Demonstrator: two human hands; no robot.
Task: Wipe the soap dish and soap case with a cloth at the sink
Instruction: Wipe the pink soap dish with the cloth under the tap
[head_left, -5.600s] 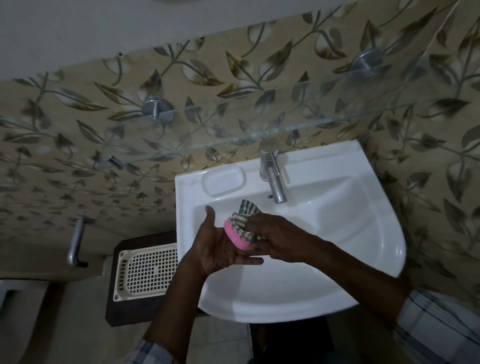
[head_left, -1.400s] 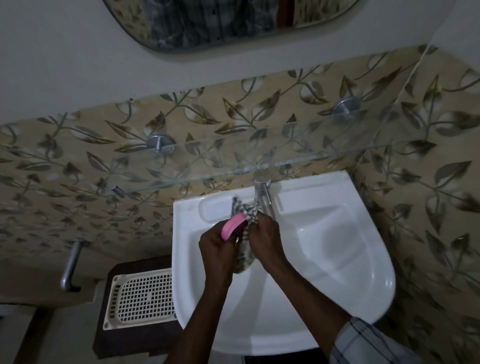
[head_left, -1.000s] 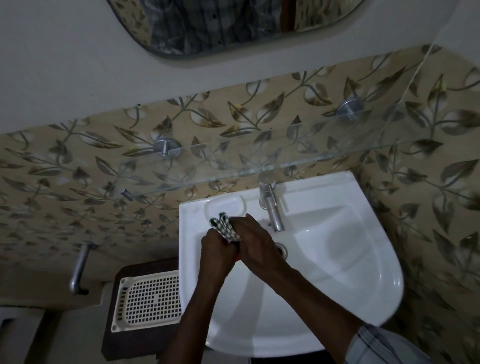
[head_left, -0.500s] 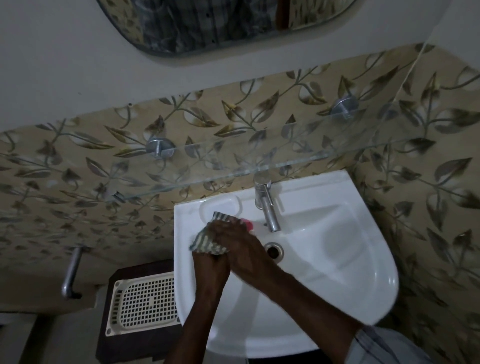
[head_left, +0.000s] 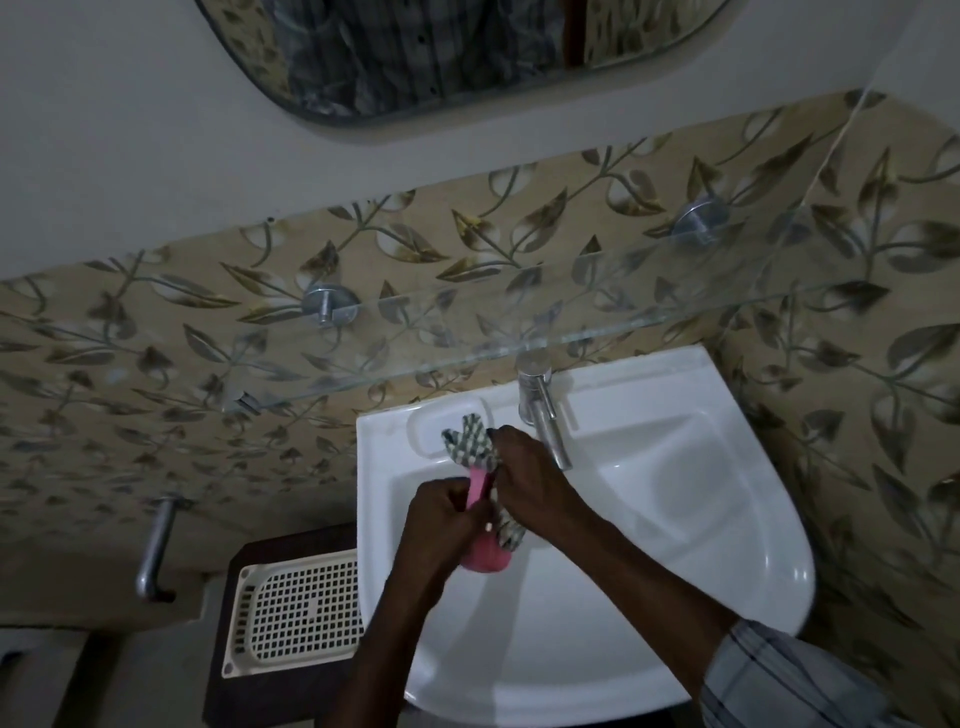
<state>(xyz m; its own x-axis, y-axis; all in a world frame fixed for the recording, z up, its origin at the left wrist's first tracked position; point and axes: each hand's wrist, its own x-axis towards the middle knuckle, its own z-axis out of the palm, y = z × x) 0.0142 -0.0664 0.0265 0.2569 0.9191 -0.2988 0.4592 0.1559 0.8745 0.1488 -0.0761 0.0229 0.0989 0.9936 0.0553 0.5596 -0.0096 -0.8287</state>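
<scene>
Over the white sink (head_left: 675, 519), my left hand (head_left: 441, 525) grips a pink soap case (head_left: 480, 558), held on edge above the basin. My right hand (head_left: 530, 486) holds a green-and-white checked cloth (head_left: 470, 447) bunched against the case's upper end. A strip of the cloth hangs down beside the case. The soap dish (head_left: 431, 426) is a moulded recess in the sink's back left rim, just beyond the cloth. Part of the case is hidden by my fingers and the cloth.
A chrome tap (head_left: 543, 410) stands right of my hands. A glass shelf (head_left: 467, 332) juts out above the sink's back rim, under a mirror (head_left: 441, 52). A cream perforated tray (head_left: 296, 608) lies on a dark stand at left, near a metal handle (head_left: 153, 545).
My hands drew back from the soap dish toward the basin. The pink case, mostly covered half a second ago, now shows on edge in my left hand with the cloth at its top.
</scene>
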